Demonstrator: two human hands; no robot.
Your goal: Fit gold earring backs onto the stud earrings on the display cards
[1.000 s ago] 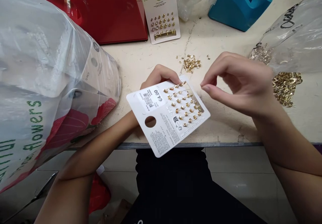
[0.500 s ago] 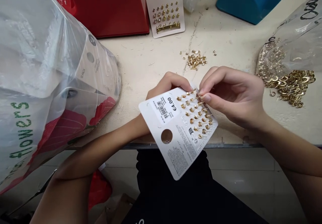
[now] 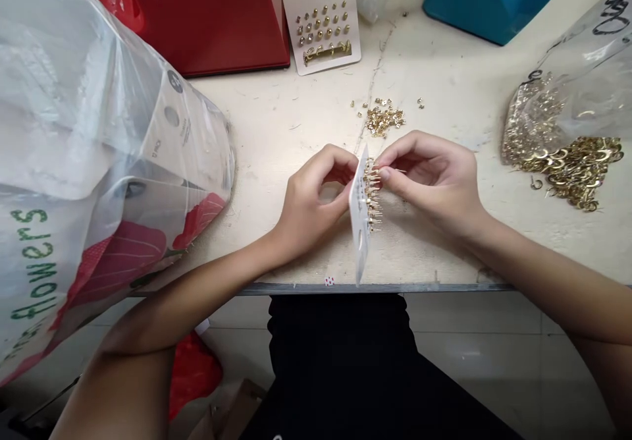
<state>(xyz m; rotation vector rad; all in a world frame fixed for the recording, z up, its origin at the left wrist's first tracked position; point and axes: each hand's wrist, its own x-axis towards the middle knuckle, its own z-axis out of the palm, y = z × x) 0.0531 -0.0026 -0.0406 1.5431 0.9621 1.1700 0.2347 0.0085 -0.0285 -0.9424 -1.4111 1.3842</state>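
Note:
My left hand (image 3: 316,193) holds a white earring card (image 3: 361,229) at its upper edge, between thumb and fingers. The card stands nearly edge-on above the table. Rows of gold earring posts with backs (image 3: 374,206) stick out from its right face. My right hand (image 3: 429,176) is closed in a pinch at the upper end of these posts, thumb and index finger together; the small piece in the fingertips is mostly hidden. Beyond both hands lies a small pile of gold earring backs (image 3: 385,120), with a few loose ones around it.
At left stands a big clear plastic bag of cards (image 3: 192,137). A finished earring card (image 3: 326,31) leans by a red box (image 3: 227,18). A teal holder (image 3: 494,5) is at the back right. Gold hoop earrings (image 3: 582,170) spill from a clear bag (image 3: 587,97).
The card has turned from showing its printed, price-labelled back to nearly edge-on. My right hand has shifted left with it, still pinching near the posts.

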